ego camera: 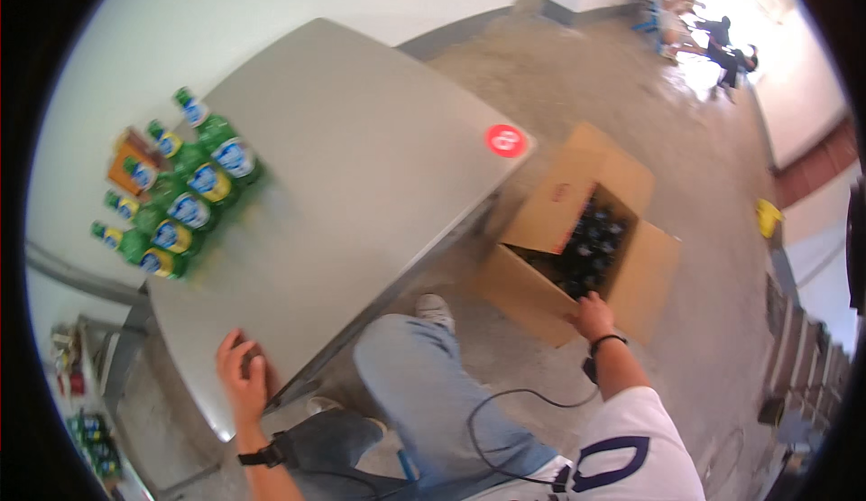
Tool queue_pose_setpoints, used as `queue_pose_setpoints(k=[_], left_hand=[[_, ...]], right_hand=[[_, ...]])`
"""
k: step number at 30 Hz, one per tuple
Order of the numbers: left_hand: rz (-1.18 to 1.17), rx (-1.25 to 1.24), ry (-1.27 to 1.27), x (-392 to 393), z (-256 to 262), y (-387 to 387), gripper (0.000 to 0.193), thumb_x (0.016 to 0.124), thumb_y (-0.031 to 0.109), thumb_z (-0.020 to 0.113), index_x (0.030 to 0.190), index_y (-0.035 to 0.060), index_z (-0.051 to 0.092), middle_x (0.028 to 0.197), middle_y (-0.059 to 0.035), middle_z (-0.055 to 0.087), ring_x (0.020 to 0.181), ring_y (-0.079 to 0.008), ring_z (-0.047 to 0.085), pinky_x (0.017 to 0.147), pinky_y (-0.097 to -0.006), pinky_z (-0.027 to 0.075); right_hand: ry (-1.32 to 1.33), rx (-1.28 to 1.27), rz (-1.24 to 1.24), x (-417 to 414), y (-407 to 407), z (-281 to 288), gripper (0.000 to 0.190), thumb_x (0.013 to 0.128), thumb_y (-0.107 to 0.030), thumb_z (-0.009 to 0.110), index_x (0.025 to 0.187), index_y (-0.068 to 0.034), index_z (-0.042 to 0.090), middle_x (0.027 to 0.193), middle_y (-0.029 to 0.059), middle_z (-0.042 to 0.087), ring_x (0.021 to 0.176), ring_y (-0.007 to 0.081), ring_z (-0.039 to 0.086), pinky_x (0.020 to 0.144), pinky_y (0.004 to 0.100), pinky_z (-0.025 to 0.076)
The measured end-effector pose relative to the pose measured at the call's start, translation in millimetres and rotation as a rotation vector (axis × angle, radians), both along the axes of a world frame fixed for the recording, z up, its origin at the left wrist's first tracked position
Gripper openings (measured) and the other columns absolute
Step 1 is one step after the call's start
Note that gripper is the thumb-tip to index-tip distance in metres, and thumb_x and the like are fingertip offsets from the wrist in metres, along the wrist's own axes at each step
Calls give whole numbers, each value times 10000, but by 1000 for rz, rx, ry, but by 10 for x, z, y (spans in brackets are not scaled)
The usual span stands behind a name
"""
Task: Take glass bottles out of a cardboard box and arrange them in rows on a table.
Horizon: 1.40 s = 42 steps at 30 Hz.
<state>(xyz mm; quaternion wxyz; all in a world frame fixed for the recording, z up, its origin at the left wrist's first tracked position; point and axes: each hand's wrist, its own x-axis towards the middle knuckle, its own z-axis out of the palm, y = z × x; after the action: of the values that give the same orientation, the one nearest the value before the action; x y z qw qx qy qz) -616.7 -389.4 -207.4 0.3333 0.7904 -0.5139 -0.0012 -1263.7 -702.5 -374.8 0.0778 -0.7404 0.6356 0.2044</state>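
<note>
My left hand (245, 376) hovers over or rests at the near corner of the grey table (352, 142), fingers apart and holding nothing. On the right, my right hand (592, 318) is at the near edge of an open cardboard box (541, 308) on the floor; whether its fingers grip anything is hard to tell. Dark bottles (595, 244) stand inside the box, only their tops showing. Several green glass bottles (220, 139) with blue, white and yellow labels are grouped upright on the table's left side. A small orange-brown box (128, 166) is behind them.
A round red sticker (506, 141) marks the table's right corner. A cable (473, 420) hangs across my legs. At lower left, more green bottles (95, 440) stand on a shelf or table. Two people (673, 17) are far off at upper right, near a yellow object (767, 218).
</note>
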Motion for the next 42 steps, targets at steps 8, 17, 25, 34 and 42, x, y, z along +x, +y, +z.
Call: queue_pose_setpoints(k=[8, 17, 25, 34, 42], left_hand=[[78, 56, -12, -146, 131, -26, 256, 891, 217, 739, 1120, 102, 749, 1461, -122, 617, 1360, -345, 540, 1159, -491, 374], [98, 53, 6, -169, 187, -75, 245, 862, 190, 751, 1096, 117, 769, 1459, -61, 623, 1372, -314, 530, 1173, -479, 344], [94, 14, -16, -146, 142, -53, 250, 863, 201, 752, 1102, 129, 778, 1446, -64, 629, 1353, -305, 542, 1148, -487, 360], [106, -2, -18, -144, 150, -49, 222, 864, 198, 758, 1077, 145, 788, 1421, -55, 644, 1331, -301, 562, 1124, -488, 382], [114, 17, -26, -128, 165, -86, 192, 883, 199, 743, 1064, 159, 793, 1403, -43, 649, 1321, -295, 567, 1114, -489, 390]], right_hand=[[48, 5, 27, 136, 51, -33, 387, 953, -415, 703, 1038, -50, 800, 1196, 191, 688, 1070, 376, 725, 906, 486, 590], [77, 33, -30, 275, 466, -101, 414, 958, -427, 652, 1033, -56, 819, 1108, 201, 757, 1049, 384, 738, 917, 483, 590], [58, 189, 38, 696, 1030, -146, 462, 935, -442, 604, 1044, -45, 814, 1050, 210, 780, 1047, 380, 753, 917, 453, 602], [-101, 558, -28, 1407, 770, -262, 577, 957, -517, 567, 1097, 0, 781, 1022, 188, 797, 929, 358, 783, 838, 445, 620], [-507, 755, -230, 1078, -26, -553, 272, 969, -239, 601, 993, 11, 706, 932, 137, 790, 688, 230, 764, 609, 391, 598]])
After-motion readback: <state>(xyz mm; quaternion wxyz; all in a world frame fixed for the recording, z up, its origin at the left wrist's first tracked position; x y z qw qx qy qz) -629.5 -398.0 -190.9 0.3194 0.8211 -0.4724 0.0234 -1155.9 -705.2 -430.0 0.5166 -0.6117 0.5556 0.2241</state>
